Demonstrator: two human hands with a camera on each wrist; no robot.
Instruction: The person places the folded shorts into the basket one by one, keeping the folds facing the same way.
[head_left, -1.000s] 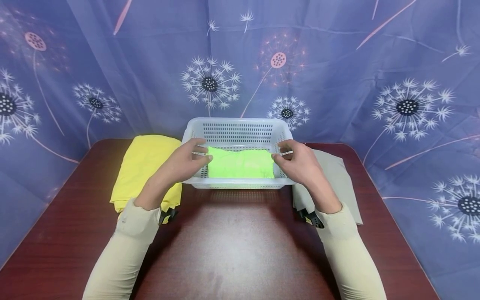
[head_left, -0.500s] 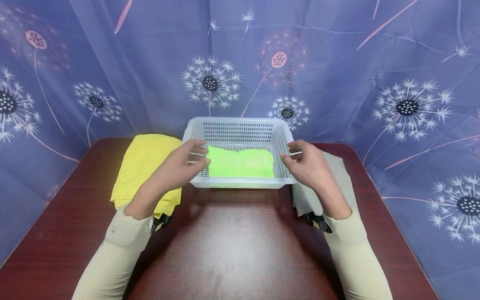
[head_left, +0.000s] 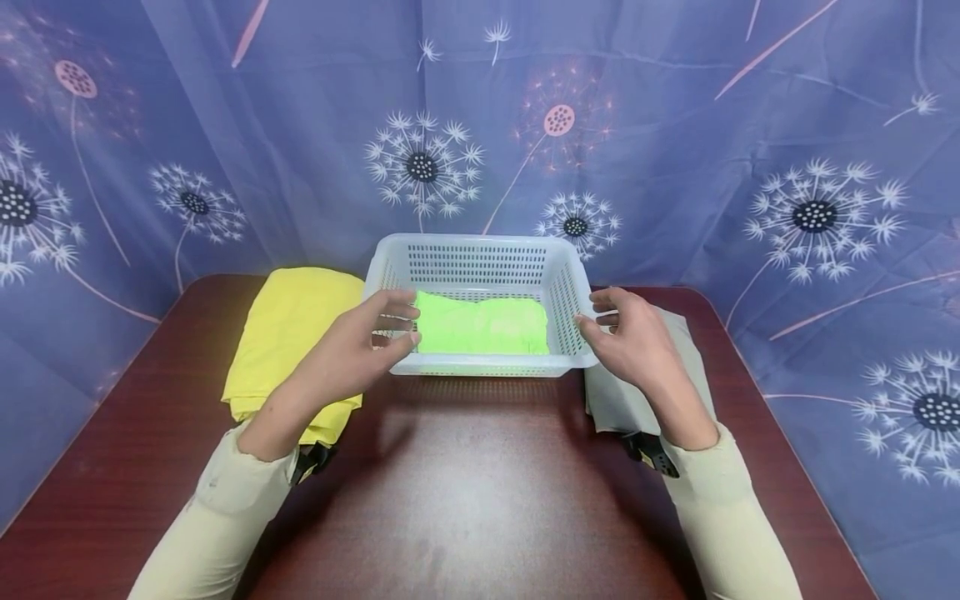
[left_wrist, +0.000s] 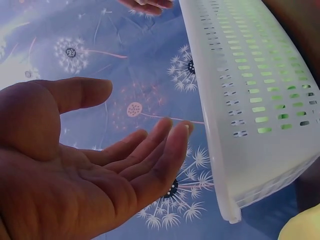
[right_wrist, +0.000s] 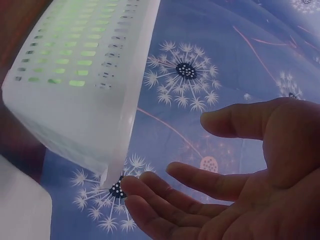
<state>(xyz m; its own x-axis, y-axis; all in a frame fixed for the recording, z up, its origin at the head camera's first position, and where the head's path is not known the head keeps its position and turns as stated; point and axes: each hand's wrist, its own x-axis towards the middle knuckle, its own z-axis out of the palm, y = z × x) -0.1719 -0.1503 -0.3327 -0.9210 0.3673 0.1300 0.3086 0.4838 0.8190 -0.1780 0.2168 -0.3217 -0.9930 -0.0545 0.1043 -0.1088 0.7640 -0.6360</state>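
Note:
A folded bright green cloth lies inside a white perforated plastic basket near the back of the table. My left hand hovers at the basket's left end, fingers relaxed and parted from the thumb, holding nothing. At the opposite end is my right hand, likewise loose, its thumb tip close to the basket's right rim. Both wrist views show bare palms beside the basket wall, with green showing through the slots.
Left of the basket sits a folded yellow cloth, partly behind my left forearm. A folded grey cloth lies to the right, partly covered by my right hand and wrist. The dark red table backs onto a blue dandelion-print curtain.
My right hand has moved right, away from the green cloth's edge to the basket's rim. The left hand has drawn slightly back and left. The green cloth stays in the basket.

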